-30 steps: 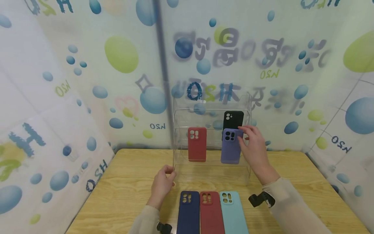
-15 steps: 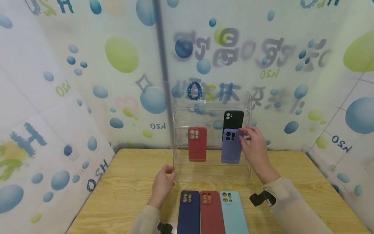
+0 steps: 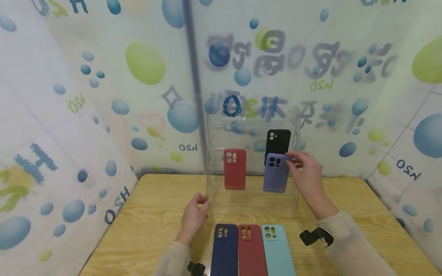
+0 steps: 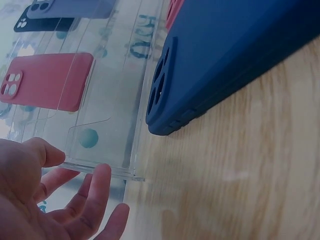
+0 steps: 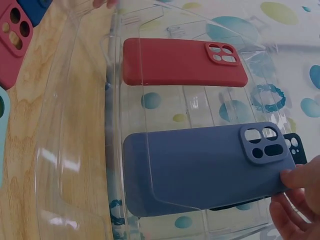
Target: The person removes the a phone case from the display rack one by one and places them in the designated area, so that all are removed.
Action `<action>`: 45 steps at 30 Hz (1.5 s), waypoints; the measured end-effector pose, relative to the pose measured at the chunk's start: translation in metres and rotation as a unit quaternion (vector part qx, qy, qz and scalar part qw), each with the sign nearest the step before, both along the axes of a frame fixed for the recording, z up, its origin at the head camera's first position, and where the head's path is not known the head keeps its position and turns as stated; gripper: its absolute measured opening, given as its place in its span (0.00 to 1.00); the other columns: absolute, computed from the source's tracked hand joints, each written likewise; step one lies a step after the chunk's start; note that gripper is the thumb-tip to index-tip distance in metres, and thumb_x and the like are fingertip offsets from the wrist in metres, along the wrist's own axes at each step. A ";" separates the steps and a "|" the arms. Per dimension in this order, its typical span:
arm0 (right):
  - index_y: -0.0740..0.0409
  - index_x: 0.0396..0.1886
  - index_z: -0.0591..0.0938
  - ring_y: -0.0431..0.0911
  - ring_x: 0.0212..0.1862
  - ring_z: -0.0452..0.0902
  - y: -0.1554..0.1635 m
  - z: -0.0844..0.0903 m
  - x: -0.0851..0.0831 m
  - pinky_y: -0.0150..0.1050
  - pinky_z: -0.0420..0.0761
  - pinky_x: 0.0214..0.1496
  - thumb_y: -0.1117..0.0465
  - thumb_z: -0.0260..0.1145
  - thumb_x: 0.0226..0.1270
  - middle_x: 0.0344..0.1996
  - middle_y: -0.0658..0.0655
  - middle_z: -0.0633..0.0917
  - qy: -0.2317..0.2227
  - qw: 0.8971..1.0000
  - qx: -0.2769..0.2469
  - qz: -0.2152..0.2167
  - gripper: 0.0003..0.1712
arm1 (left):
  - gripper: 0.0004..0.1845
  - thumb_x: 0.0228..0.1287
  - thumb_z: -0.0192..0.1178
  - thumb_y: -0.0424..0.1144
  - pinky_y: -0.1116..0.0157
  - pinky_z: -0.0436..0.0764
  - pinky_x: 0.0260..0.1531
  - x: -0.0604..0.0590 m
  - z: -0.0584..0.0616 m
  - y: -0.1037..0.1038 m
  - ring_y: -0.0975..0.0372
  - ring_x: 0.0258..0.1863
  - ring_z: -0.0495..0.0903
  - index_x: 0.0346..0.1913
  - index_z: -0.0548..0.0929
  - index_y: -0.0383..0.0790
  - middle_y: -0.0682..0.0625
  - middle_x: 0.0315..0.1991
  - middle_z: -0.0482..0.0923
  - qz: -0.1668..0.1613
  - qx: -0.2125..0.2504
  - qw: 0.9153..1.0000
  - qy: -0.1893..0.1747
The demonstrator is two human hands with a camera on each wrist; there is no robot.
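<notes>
Located at the right side of a clear, glossy, tiered acrylic stand [image 3: 254,163]: lavender-purple rectangular phone case [image 3: 275,177], smooth and matte, rounded at the corners, pierced by four camera openings in a raised frame. Tipped slightly right at the top, low end behind a transparent lip. Pinched at the upper right corner by the right hand [image 3: 306,173]: thumb on the front face, fingers bent behind, closed down to the thin case wall. Held at its near left edge by the left hand [image 3: 194,216], the same stand; thumb and index finger nearly together at the thin acrylic, remaining fingers loosely bent and spread.

Noted on the stand, left of the purple case: matte red rectangular phone case [image 3: 235,174], upright. Partly covered behind the purple one: matte black phone case [image 3: 277,140], one tier higher.

Laid near, side by side from left to right on a pale, wood-grained tabletop [image 3: 138,230]: navy-blue phone case [image 3: 224,255], second red phone case [image 3: 253,255], light-turquoise phone case [image 3: 279,255].
</notes>
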State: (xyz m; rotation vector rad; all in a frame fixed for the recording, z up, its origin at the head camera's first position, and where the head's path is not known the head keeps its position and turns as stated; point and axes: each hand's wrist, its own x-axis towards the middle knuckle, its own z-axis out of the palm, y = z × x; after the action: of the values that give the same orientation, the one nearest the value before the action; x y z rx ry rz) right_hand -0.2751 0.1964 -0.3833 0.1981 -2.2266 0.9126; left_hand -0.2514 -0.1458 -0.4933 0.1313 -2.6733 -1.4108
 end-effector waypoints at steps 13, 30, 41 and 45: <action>0.60 0.48 0.88 0.52 0.41 0.86 -0.002 0.011 0.013 0.40 0.85 0.41 0.69 0.72 0.67 0.43 0.59 0.89 0.009 1.000 0.005 0.013 0.11 | 0.10 0.74 0.60 0.40 0.64 0.74 0.20 0.002 0.001 -0.001 0.59 0.24 0.86 0.53 0.81 0.41 0.42 0.55 0.85 0.009 -0.007 1.000 -0.004; 0.60 0.50 0.88 0.54 0.42 0.89 0.000 0.038 0.043 0.14 0.75 0.42 0.67 0.72 0.68 0.47 0.59 0.89 -0.040 0.998 -0.035 0.034 0.12 | 0.09 0.75 0.59 0.40 0.64 0.75 0.20 0.002 -0.002 -0.003 0.62 0.23 0.85 0.52 0.80 0.41 0.40 0.56 0.84 0.005 -0.004 1.000 -0.005; 0.57 0.51 0.87 0.56 0.44 0.89 0.024 0.040 0.065 0.38 0.83 0.39 0.60 0.71 0.71 0.45 0.61 0.89 -0.192 0.980 0.007 0.054 0.12 | 0.09 0.75 0.60 0.41 0.64 0.73 0.19 0.001 -0.001 -0.001 0.61 0.25 0.86 0.52 0.81 0.43 0.41 0.56 0.85 0.006 -0.005 1.000 -0.008; 0.59 0.52 0.87 0.56 0.44 0.89 0.033 0.035 0.067 0.44 0.86 0.41 0.60 0.71 0.70 0.47 0.62 0.89 -0.237 0.969 0.019 0.071 0.13 | 0.09 0.75 0.60 0.42 0.64 0.73 0.20 0.000 -0.001 -0.001 0.61 0.24 0.85 0.52 0.81 0.44 0.43 0.56 0.85 0.011 -0.007 1.000 -0.011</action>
State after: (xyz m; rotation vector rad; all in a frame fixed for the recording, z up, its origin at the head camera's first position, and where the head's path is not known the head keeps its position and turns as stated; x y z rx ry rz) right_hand -0.2084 0.2296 -0.3482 0.1733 -2.6997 1.0824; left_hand -0.2516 -0.1469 -0.4945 0.1752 -2.6914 -1.3916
